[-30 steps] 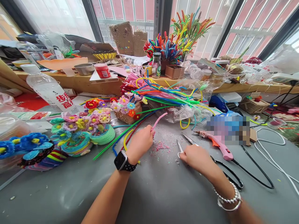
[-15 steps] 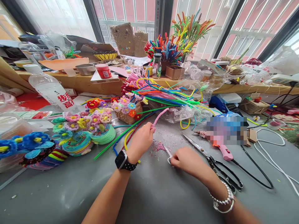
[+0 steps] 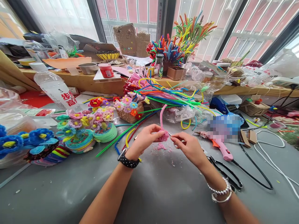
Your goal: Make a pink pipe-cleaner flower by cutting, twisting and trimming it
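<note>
My left hand [image 3: 145, 139] is closed on a pink pipe cleaner [image 3: 162, 116], which stands nearly upright with its fluffy lower end [image 3: 164, 136] between my two hands. My right hand [image 3: 189, 147] is just to the right of that end. Its thumb and forefinger are pinched together close to the fluff, and a thin pale tip seems to show at them; I cannot make out what it is. Pink fluff crumbs [image 3: 160, 147] lie on the grey table [image 3: 154, 189] under my hands. A watch is on my left wrist and bracelets are on my right.
Black-handled scissors [image 3: 225, 175] and a pink glue gun [image 3: 220, 150] with a black cord lie to the right. A pile of coloured pipe cleaners [image 3: 163, 93], a small basket of flowers [image 3: 128, 112], finished flower coils [image 3: 88, 130] and a water bottle [image 3: 56, 88] crowd the back and left.
My left hand lifted the pink pipe cleaner and turned it upright. My right hand left the table by the big scissors and rose to meet the fluffy end.
</note>
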{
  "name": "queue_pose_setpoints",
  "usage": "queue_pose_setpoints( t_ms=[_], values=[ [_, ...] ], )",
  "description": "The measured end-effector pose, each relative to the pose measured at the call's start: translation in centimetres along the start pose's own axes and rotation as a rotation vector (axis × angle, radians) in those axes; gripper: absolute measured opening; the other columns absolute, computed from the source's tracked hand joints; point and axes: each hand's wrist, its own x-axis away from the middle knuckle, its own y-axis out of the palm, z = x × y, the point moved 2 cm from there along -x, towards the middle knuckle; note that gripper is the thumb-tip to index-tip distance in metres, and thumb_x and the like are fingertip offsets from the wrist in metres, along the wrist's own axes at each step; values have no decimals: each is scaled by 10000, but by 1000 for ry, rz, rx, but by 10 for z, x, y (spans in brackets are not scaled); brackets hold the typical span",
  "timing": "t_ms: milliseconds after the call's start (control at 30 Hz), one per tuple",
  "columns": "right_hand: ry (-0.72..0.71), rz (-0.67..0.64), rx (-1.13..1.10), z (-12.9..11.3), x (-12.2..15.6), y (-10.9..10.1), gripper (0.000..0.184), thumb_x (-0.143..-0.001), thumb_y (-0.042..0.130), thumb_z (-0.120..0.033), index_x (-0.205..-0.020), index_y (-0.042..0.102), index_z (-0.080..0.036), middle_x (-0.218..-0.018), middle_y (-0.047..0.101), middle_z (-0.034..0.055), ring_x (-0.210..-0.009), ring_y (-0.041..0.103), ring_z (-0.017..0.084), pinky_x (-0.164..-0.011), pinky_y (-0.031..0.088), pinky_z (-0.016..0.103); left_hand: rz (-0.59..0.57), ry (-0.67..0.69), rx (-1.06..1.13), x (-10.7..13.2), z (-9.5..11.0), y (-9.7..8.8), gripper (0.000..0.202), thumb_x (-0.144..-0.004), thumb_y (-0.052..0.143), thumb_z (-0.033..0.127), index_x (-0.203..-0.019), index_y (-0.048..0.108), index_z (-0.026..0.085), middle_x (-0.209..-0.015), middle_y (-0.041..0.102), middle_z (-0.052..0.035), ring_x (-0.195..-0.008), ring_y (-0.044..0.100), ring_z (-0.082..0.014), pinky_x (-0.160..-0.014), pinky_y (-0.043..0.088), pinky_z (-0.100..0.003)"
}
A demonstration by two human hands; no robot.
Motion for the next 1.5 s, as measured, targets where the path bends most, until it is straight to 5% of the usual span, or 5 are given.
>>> queue_pose_setpoints(
  t_ms=[333,700,967,1367,1500],
  values=[
    [-40,133,-149,-4,4,-1,176,-784,520,-301,-757,631,-167,-703,632,32,-603,575,141,-555,455,243,-120,59,-4,-1,-10,11,264,-649,649,321,-811,579,125,-793,625,-58,-758,610,-171,-685,481,-290],
    [-258,364,202,-10,11,6,155,-804,448,-181,-688,547,-158,-640,534,27,-588,495,146,-577,414,278,45,68,55,0,-11,21,235,-613,672,310,-683,561,115,-672,591,-13,-641,588,-124,-637,481,-263],
    [-190,309,-30,-7,8,-2,143,-781,522,-220,-908,566,-171,-829,559,38,-638,518,124,-569,453,234,18,143,-36,2,-7,24,196,-650,638,306,-687,566,128,-664,594,1,-615,572,-106,-540,427,-196],
    [-408,452,196,-11,15,0,129,-809,463,-145,-802,588,-173,-733,578,52,-700,527,170,-641,446,301,-17,-26,237,3,-11,26,212,-610,689,277,-701,589,113,-686,617,-16,-668,595,-115,-677,462,-243],
    [-219,416,-43,-7,11,-4,156,-808,501,-253,-923,579,-183,-830,593,57,-718,550,159,-586,467,268,-6,-18,300,2,-9,26,196,-632,673,263,-746,587,128,-757,625,-21,-736,594,-120,-727,457,-251]
  ],
)
